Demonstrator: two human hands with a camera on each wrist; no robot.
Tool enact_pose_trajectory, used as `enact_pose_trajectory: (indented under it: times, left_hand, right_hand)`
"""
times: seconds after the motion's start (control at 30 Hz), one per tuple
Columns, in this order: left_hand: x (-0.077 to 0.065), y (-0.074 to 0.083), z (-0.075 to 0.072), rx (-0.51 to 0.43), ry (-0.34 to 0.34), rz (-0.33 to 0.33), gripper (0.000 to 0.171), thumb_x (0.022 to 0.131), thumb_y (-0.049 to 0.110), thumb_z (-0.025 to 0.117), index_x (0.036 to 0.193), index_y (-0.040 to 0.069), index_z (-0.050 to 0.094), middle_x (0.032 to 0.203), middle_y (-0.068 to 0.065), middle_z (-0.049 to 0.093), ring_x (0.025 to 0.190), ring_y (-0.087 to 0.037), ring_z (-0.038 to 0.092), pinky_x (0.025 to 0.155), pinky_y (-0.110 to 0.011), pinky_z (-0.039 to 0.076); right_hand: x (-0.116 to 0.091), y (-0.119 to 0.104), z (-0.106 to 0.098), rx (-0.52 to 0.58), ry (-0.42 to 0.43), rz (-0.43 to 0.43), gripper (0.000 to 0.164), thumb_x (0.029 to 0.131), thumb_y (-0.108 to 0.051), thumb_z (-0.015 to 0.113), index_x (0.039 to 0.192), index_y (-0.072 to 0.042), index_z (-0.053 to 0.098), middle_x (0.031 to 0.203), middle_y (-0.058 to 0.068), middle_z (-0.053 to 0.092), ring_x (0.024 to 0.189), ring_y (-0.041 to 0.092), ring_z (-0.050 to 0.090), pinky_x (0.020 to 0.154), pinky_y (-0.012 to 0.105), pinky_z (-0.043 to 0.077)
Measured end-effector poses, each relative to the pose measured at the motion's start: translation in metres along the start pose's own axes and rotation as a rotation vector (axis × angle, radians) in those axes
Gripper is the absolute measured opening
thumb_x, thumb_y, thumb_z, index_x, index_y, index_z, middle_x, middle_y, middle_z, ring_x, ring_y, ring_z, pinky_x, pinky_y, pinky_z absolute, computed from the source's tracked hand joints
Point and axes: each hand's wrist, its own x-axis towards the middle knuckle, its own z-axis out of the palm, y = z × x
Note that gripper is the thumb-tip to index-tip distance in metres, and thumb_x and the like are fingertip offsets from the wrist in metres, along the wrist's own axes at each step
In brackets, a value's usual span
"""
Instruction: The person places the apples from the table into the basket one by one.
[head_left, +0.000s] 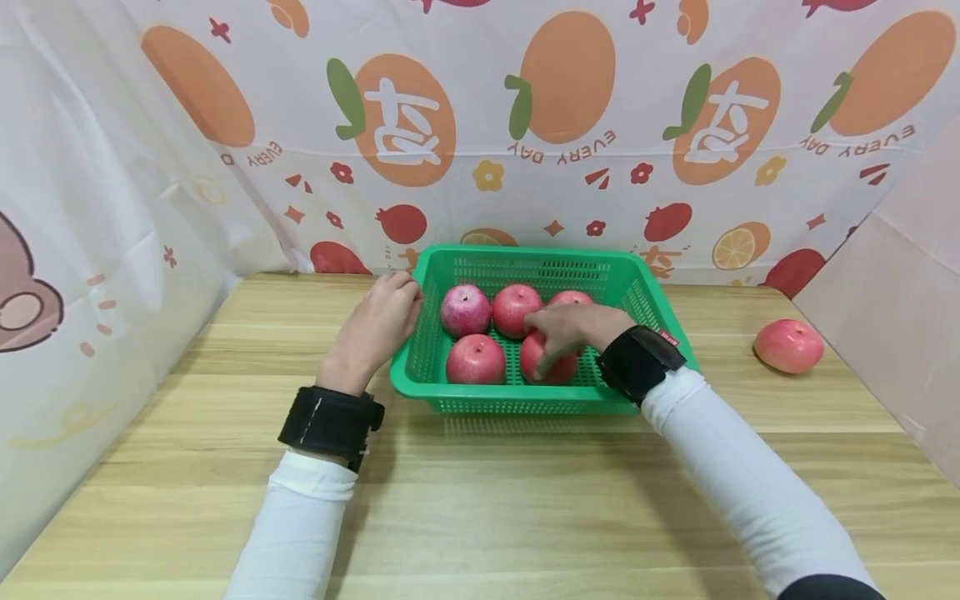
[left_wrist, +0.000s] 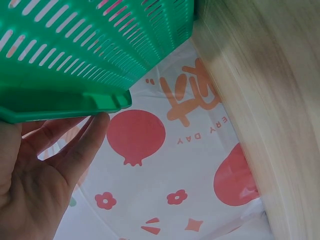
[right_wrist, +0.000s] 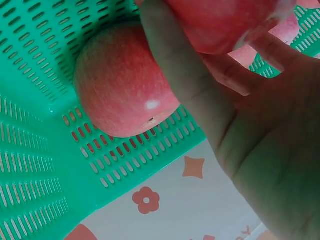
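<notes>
A green slotted plastic basket (head_left: 525, 400) stands on the table with several red apples in it. My left hand (head_left: 378, 325) holds the basket's left rim. In the left wrist view, its fingers (left_wrist: 87, 145) touch the rim from below. Inside the basket, my right hand (head_left: 576, 327) grips the front right apple (head_left: 564, 371), thumb and fingers around it; the right wrist view shows this apple (right_wrist: 230, 22) close up. Near it in the basket are a front left apple (head_left: 476, 360), a purplish apple (head_left: 466, 310), a back middle apple (head_left: 517, 308) and a partly covered apple (head_left: 570, 297).
On the wooden table (head_left: 525, 508), a lone pinkish-red apple (head_left: 789, 346) lies right of the basket, by the table's right edge. A fruit-printed white cloth (head_left: 480, 200) hangs directly behind the basket. More white cloth (head_left: 97, 208) covers the left side.
</notes>
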Motion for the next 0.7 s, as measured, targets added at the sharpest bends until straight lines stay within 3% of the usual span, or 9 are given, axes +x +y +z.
enact_pose_trajectory:
  times: [0.2,0.47,0.7]
  left_hand:
    - [0.0014,-0.0009,0.0005,0.009,0.013,0.016,0.007,0.082,0.000,0.060,0.086,-0.006,0.061,0.082,-0.014,0.053,0.082,-0.029,0.047,0.074,-0.040,0.050]
    - [0.0023,-0.0011,0.0018,0.007,0.019,0.020,0.007,0.082,-0.001,0.059,0.085,-0.007,0.061,0.082,-0.015,0.053,0.082,-0.029,0.048,0.074,-0.041,0.050]
    - [0.0017,-0.0001,0.0015,0.002,0.008,0.007,0.007,0.082,0.000,0.059,0.086,-0.006,0.061,0.082,-0.014,0.053,0.081,-0.029,0.048,0.073,-0.041,0.050]
  right_hand:
    - [-0.0001,0.0025,-0.0016,0.039,0.008,0.003,0.070,0.073,-0.041,0.071,0.132,-0.018,0.040,0.117,0.003,0.048,0.102,0.020,0.041,0.082,0.042,0.046]
    - [0.0016,0.0041,-0.0018,0.068,0.027,-0.056,0.065,0.072,-0.040,0.071,0.127,-0.017,0.043,0.110,0.003,0.050,0.098,0.019,0.043,0.076,0.037,0.048]
    - [0.0023,0.0025,-0.0008,0.049,0.024,-0.064,0.067,0.073,-0.039,0.071,0.129,-0.015,0.042,0.114,0.003,0.049,0.101,0.019,0.042,0.082,0.040,0.047]
